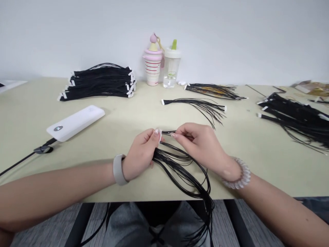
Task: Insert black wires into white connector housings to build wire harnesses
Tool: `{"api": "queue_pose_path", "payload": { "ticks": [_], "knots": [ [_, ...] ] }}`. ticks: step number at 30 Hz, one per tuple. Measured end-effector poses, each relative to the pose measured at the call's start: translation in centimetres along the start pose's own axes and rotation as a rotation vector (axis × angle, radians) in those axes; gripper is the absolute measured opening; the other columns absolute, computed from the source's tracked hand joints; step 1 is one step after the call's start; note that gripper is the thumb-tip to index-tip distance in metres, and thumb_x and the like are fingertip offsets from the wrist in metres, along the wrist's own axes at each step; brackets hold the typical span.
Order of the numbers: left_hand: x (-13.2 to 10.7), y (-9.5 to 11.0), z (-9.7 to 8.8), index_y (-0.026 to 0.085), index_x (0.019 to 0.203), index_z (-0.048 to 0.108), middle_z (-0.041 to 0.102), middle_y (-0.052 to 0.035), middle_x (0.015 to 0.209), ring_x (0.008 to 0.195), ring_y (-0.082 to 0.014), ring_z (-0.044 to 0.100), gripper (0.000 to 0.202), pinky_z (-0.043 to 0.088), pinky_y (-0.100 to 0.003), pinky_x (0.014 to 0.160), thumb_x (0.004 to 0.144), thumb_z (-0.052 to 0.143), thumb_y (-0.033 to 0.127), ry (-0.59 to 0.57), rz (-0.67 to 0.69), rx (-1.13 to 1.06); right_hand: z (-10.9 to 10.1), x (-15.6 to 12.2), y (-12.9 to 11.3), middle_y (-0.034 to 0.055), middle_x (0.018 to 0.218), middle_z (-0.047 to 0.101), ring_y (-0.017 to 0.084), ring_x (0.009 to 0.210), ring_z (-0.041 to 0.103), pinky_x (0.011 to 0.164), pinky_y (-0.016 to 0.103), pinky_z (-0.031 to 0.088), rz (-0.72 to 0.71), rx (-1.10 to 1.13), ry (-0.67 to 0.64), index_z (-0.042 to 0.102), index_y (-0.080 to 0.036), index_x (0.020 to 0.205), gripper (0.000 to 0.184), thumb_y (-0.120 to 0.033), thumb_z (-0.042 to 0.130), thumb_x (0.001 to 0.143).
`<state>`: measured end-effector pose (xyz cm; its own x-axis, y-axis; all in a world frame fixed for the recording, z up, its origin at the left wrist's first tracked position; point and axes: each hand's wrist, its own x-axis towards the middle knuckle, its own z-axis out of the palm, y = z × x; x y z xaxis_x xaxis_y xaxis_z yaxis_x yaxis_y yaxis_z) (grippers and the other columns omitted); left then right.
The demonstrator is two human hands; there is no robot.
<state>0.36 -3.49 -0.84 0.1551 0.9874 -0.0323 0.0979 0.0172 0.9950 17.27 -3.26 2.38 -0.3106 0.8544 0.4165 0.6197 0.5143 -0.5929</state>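
Note:
My left hand (144, 149) pinches a small white connector (160, 136) between thumb and fingers, above the front part of the table. From beside that hand a bundle of thin black wires (190, 176) loops to the right and hangs over the table's front edge. Just right of the connector, my right hand (202, 139) is closed, with thumb and forefinger pinched on a thin black wire (168, 132) that runs to the connector. The wire's end lies partly hidden by the fingers.
Behind my hands lies a loose wire harness (190, 101), with another harness (213, 91) beyond it. A stack of black harnesses (100, 82) sits back left, more harnesses (295, 116) at right. A white power bank (77, 123), a pink cup (153, 67) and a clear bottle (171, 67) stand about.

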Motion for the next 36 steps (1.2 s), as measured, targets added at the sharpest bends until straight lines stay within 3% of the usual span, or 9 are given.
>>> {"api": "queue_pose_path", "payload": {
  "ticks": [7,12,20,36],
  "knots": [
    [0.06,0.10,0.11,0.016,0.072,0.052,0.041,0.0057,0.048,0.030,-0.0040,0.038,0.042,0.031,-0.016,0.026,0.081,0.041,0.055,-0.001,0.009,0.001,-0.09,-0.30,-0.14,-0.0031,0.058,0.056,0.005,0.051,0.046,0.055,0.019,0.037,-0.103,-0.066,0.065,0.059,-0.015,0.066,0.019,-0.024,0.054,0.081],
    [0.04,0.16,0.21,0.016,0.073,0.052,0.040,0.0057,0.047,0.030,-0.0046,0.038,0.041,0.031,-0.017,0.028,0.082,0.039,0.054,-0.008,0.010,0.017,-0.12,-0.32,0.24,0.0028,0.079,0.060,0.009,0.073,0.055,0.066,0.021,0.044,-0.241,-0.005,0.040,0.065,-0.017,0.093,0.018,-0.016,0.049,0.084],
    [0.05,0.29,0.17,0.016,0.072,0.052,0.038,0.0063,0.045,0.029,-0.0044,0.038,0.042,0.031,-0.015,0.028,0.082,0.039,0.055,-0.032,0.018,0.063,0.74,-0.25,0.61,-0.0045,0.068,0.059,0.005,0.056,0.050,0.054,0.016,0.041,-0.042,0.102,0.041,0.048,-0.018,0.101,0.025,-0.018,0.058,0.077],
    [0.01,0.84,0.25,0.016,0.066,0.045,0.038,0.0067,0.047,0.030,-0.0038,0.040,0.040,0.032,-0.014,0.028,0.082,0.040,0.052,-0.099,0.027,0.098,0.59,-0.07,0.51,-0.0059,0.063,0.057,0.006,0.055,0.051,0.053,0.017,0.040,0.047,0.144,-0.003,0.042,-0.020,0.084,0.018,-0.019,0.058,0.076]
  ]
}}
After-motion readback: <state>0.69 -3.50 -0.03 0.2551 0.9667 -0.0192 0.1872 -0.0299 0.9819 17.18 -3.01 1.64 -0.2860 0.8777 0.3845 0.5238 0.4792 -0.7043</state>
